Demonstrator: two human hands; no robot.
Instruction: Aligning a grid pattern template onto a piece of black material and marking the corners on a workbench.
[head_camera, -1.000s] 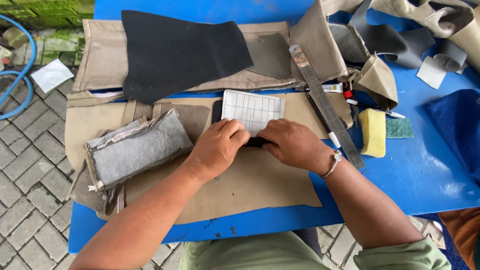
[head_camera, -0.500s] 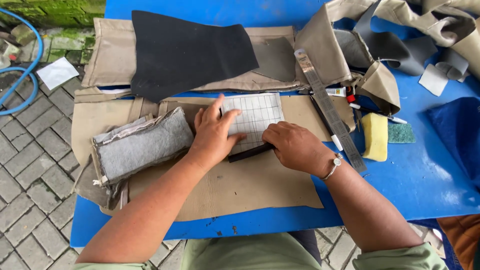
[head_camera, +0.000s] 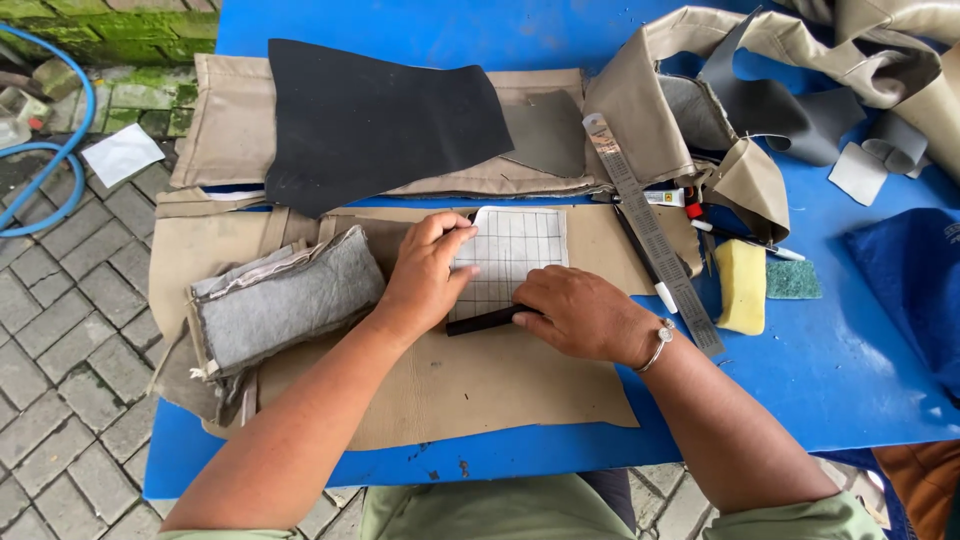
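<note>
From the head camera, looking down, the left hand (head_camera: 425, 280) is lying flat, fingers spread wide, pressing a white grid-lined template (head_camera: 512, 255) onto a tan sheet (head_camera: 480, 385) that is covering the near part of the blue table (head_camera: 850, 370). The right hand (head_camera: 575, 315) is closing around a black marker (head_camera: 480, 320), which is lying along the template's lower edge, its tip pointing left toward the left hand. The step in hand appears to be tracing the template's outline onto the sheet; carrying it on would call for the left hand holding the template firm against slipping while the marker is following the edge closely, and the sheet is looking soft enough to wrinkle under pressure. Counting what is lying about: one template, one marker in the right hand, one steel ruler (head_camera: 650, 235) lying diagonally just right of the template, one yellow sponge (head_camera: 741, 285) with one green pad (head_camera: 794, 279) beside it, one black sheet (head_camera: 380, 120) resting on a tan stack at the far side, and one grey-faced folded bundle (head_camera: 285, 300) sitting just left of the left hand. Several pens are lying near the ruler's middle, too overlapped for counting. A blue hose (head_camera: 60, 180) is curving over the paving at the left.
</note>
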